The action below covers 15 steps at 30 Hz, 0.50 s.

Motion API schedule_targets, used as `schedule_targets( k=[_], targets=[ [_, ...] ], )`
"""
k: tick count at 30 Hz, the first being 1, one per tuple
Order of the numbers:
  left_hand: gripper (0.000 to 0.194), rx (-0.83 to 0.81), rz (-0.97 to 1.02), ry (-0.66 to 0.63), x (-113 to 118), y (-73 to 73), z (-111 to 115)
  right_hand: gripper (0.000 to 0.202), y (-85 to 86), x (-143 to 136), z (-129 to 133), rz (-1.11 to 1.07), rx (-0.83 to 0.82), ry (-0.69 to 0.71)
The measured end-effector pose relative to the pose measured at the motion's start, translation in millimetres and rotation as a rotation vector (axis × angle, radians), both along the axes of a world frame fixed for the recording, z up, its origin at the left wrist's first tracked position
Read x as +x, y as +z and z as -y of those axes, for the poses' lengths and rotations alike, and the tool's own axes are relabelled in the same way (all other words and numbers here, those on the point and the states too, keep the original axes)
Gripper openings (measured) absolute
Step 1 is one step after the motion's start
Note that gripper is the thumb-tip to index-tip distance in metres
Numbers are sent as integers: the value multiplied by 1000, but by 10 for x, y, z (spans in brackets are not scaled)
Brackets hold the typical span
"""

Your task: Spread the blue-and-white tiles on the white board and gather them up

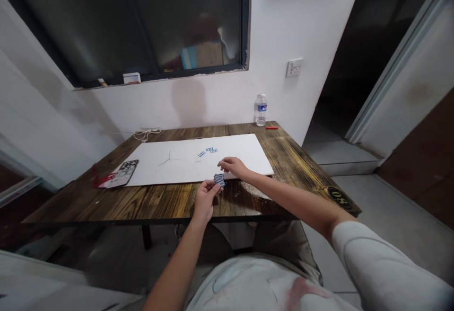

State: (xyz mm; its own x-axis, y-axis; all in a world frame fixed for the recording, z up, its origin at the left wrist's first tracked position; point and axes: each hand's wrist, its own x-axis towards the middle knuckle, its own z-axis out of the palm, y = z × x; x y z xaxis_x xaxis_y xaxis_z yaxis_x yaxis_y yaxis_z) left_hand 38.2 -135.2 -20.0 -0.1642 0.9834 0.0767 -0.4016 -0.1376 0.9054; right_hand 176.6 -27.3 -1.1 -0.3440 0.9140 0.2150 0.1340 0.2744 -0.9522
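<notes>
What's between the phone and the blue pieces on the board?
Head view: a stretch of white board with thin dark lines on it; no other object shows between the phone and the blue pieces.

Water bottle (261, 112) and red item (272, 128) placed back right; white cable (145, 133) bundled back left; socket (294, 68) wall-mounted.

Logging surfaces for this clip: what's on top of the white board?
Small blue-edged pieces in a curve, thin dark lines, and a patterned phone at the left. What the phone and right hand cover there is hidden.
</notes>
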Motion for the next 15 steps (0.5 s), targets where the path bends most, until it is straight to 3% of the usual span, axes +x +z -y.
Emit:
schedule_targets(
  k=[3, 10, 15],
  targets=[
    [35, -2, 10, 11, -5, -2, -2, 17, 86, -155, -216, 298, 248, -25],
    [35, 6, 6, 1, -21, -24, -5, 38, 68, -655, -507, 740, 658, 85],
    [34, 5, 16, 11, -23, -17, 0, 57, -38, -942, -557, 901, 668, 117]
  ],
)
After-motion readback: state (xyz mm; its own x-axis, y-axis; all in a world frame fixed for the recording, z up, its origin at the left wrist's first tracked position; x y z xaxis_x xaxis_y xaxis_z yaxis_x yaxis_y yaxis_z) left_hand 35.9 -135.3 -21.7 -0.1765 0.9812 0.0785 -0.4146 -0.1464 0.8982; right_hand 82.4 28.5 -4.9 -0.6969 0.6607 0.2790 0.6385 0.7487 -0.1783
